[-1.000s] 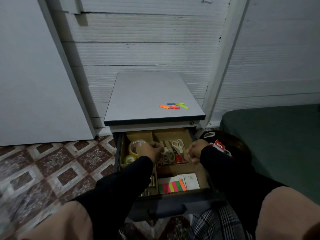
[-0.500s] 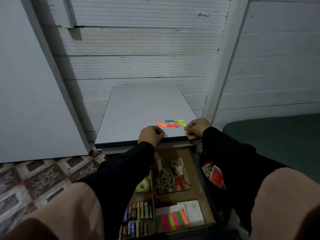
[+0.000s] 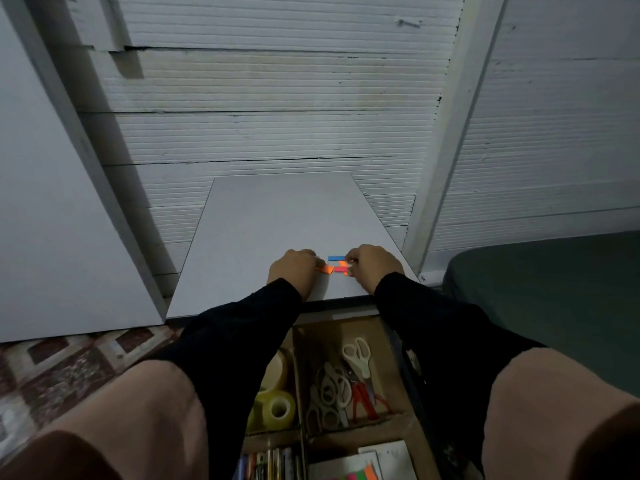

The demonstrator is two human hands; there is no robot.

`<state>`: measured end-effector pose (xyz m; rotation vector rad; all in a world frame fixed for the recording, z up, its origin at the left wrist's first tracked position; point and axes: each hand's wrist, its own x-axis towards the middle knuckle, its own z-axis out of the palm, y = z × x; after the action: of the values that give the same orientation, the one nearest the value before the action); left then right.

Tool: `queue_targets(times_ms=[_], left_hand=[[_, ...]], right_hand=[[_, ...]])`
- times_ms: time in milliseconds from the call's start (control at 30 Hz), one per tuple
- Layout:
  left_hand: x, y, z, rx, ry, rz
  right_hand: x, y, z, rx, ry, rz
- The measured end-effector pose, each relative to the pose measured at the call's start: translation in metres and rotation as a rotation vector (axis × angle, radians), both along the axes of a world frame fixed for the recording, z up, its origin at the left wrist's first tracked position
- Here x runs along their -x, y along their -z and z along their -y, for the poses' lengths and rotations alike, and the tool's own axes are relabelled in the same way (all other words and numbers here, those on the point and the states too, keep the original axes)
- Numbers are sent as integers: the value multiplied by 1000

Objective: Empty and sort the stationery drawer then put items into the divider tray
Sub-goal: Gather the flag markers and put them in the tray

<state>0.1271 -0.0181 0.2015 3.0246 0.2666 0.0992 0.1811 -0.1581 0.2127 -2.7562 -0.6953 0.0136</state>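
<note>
Near the desk [image 3: 277, 220] front edge, my left grip [image 3: 294, 270] and right grip [image 3: 372, 266] pinch sticky tabs [image 3: 334, 268]; I lift singly, keeping colours apart

Little paper tabs [image 3: 335, 265] in blue, orange and pink lie on the pale grey counter [image 3: 277, 216], against a white ribbed wall [image 3: 277, 133]. The floor tiles [image 3: 69, 362] show maroon squares on mottled cream. In the brown cardboard tray [image 3: 388, 344] lie cream-handled scissors [image 3: 358, 355], red-handled scissors [image 3: 363, 398], yellowish tape rolls [image 3: 277, 408] and neon-striped sticky flags [image 3: 356, 475].
</note>
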Motion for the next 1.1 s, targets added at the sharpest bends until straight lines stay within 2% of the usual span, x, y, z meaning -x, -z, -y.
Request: queue_targets(times_ms=[67, 167, 400, 600, 800, 1100], left_hand=[[-2, -1, 0, -12, -11, 0], [-5, -4, 0, -21, -26, 3], [-5, -9, 0, 35, -19, 12], [-5, -7, -10, 177, -51, 49], [-6, -10, -12, 200, -32, 31], [-8, -13, -11, 163, 11, -33]], right_hand=[[-1, 3, -2, 66, -12, 22], [-3, 3, -2, 57, 3, -3], [-12, -3, 4, -128, 52, -157], [-25, -9, 11, -306, 95, -159], [-44, -21, 14, -272, 124, -142], [-43, -4, 2, -13, 84, -95]])
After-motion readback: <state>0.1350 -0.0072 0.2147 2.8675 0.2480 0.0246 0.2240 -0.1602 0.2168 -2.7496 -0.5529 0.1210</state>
